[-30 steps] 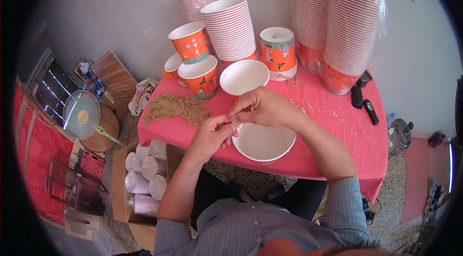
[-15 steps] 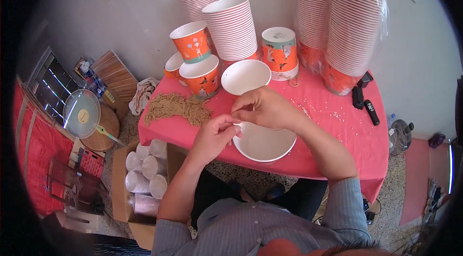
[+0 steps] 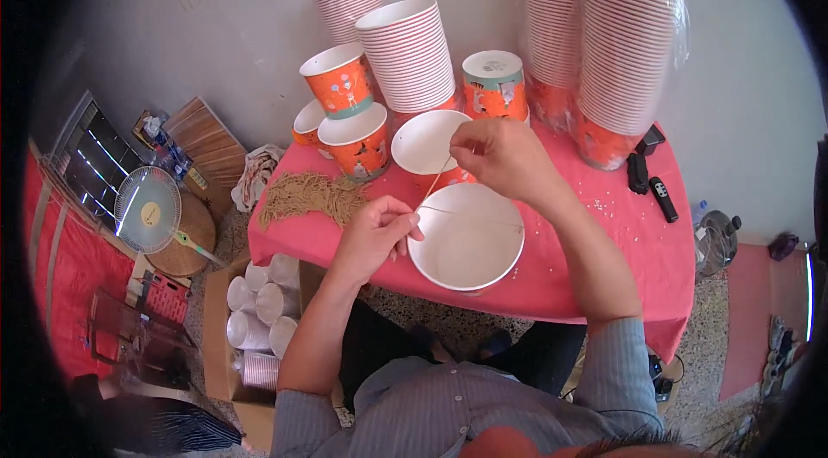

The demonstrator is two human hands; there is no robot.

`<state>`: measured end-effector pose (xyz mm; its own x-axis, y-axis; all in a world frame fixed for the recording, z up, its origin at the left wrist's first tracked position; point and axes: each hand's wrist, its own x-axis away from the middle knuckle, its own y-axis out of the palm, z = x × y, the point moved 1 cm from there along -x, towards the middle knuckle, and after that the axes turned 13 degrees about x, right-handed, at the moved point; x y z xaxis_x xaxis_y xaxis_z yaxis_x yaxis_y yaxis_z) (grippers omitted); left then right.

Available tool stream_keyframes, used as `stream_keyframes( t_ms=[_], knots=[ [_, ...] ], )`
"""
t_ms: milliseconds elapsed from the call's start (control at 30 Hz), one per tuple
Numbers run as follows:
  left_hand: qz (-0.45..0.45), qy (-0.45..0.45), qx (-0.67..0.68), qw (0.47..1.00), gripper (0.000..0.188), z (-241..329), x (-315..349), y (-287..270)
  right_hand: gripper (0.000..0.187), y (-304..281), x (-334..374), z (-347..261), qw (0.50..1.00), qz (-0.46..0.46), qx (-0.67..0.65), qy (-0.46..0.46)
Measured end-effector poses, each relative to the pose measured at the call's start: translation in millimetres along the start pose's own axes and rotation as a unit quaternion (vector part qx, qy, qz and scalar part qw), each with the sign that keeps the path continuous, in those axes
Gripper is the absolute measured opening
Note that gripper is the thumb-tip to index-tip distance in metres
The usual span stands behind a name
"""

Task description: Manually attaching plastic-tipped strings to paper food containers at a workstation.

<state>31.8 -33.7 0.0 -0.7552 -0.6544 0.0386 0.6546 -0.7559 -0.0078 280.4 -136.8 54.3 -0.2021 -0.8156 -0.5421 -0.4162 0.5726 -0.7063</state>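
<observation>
A thin brown string (image 3: 436,181) runs taut between my two hands. My left hand (image 3: 377,232) pinches its lower end beside the near left rim of a large open paper bucket (image 3: 470,255), white inside. Higher and to the right, my right hand (image 3: 504,156) pinches the upper end over the bucket's far side. Another thin strand crosses the bucket's mouth from near my left fingers to its right rim. Just behind stands a second open orange paper bucket (image 3: 423,141), partly covered by my right hand. A bundle of brown twine (image 3: 312,197) lies left of my left hand.
Orange paper buckets stand behind, some in a tall stack (image 3: 405,53), one upside down (image 3: 494,83). Plastic-wrapped stacks (image 3: 625,53) rise at right. White bits (image 3: 599,206) and a black remote (image 3: 663,199) lie on the pink cloth. A cardboard box (image 3: 216,337) holds white cups.
My right hand has moved up and away from my left, drawing the string out between them. Before, both hands were close together over the bucket's far left rim.
</observation>
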Motion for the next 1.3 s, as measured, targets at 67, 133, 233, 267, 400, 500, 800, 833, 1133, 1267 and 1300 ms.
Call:
stream_keyframes(
  t_ms=[67, 133, 233, 267, 400, 500, 800, 833, 1133, 1267, 1300],
  knots=[
    [-0.005, -0.001, -0.002, 1.000, 0.016, -3, -1, -3, 0.010, -2, 1, 3, 0.997, -0.041, 0.016, -0.055],
    [-0.012, -0.007, -0.026, 1.000, 0.016, -5, -2, -3, 0.010, -4, 5, 2, 0.990, -0.083, 0.033, -0.108],
    [-0.019, -0.004, -0.072, 0.997, 0.017, 8, 4, 10, 0.009, -9, 10, -6, 0.981, -0.144, -0.061, -0.112],
    [-0.018, -0.004, -0.072, 0.997, 0.017, 6, 5, 8, 0.009, -11, 9, -8, 0.989, -0.111, -0.023, -0.096],
    [-0.040, 0.038, -0.089, 0.995, 0.018, -5, 0, 0, 0.010, -20, 3, 3, 0.998, -0.054, -0.006, -0.045],
    [-0.032, 0.023, -0.104, 0.994, 0.018, -1, -3, -2, 0.011, -21, 5, 4, 0.997, -0.050, 0.029, -0.044],
    [-0.011, -0.020, 0.014, 1.000, 0.015, 14, 4, 13, 0.016, 9, 14, -8, 0.946, -0.249, -0.158, -0.137],
    [-0.009, -0.023, 0.034, 0.999, 0.014, 14, 6, 15, 0.017, 13, 13, -12, 0.934, -0.261, -0.202, -0.136],
    [0.011, 0.007, 0.162, 0.987, 0.014, 5, 15, 9, 0.015, 21, 9, -19, 0.951, -0.216, -0.208, -0.081],
    [0.008, -0.007, 0.117, 0.993, 0.014, 3, 15, 7, 0.013, 21, 10, -18, 0.953, -0.204, -0.203, -0.095],
    [0.010, -0.005, 0.121, 0.993, 0.013, 2, 16, 8, 0.013, 24, 11, -19, 0.939, -0.226, -0.239, -0.097]
  ],
)
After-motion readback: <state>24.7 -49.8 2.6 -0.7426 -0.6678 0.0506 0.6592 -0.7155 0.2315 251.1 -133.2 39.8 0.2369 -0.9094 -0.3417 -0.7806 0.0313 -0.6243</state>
